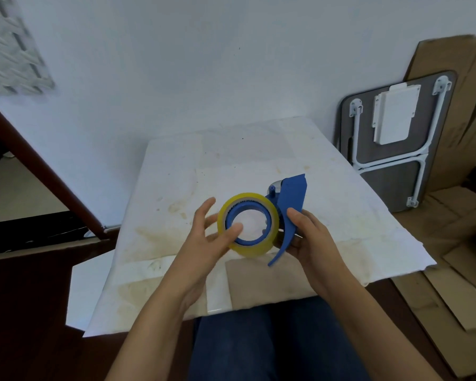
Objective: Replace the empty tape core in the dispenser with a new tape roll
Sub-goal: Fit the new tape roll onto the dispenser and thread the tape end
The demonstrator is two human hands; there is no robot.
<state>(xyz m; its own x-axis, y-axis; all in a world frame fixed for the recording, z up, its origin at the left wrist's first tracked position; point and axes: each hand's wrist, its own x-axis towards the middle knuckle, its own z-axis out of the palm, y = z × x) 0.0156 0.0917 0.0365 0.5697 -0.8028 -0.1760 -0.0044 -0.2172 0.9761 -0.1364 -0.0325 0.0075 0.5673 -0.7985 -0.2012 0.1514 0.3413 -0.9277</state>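
Note:
A yellowish clear tape roll (pixel 254 247) sits around the blue hub of a blue plastic tape dispenser (pixel 291 199), held in the air above a stained white sheet (pixel 204 171). My left hand (pixel 206 240) touches the roll, its thumb on the roll's inner edge and its fingers spread behind the left side. My right hand (pixel 311 237) grips the dispenser's curved blue handle from the right. No empty core is in view.
A piece of brown cardboard (pixel 261 281) lies on the sheet below my hands. A folded table (pixel 396 138) and flattened cardboard boxes (pixel 456 127) lean against the wall on the right. A dark wooden frame (pixel 39 166) stands to the left.

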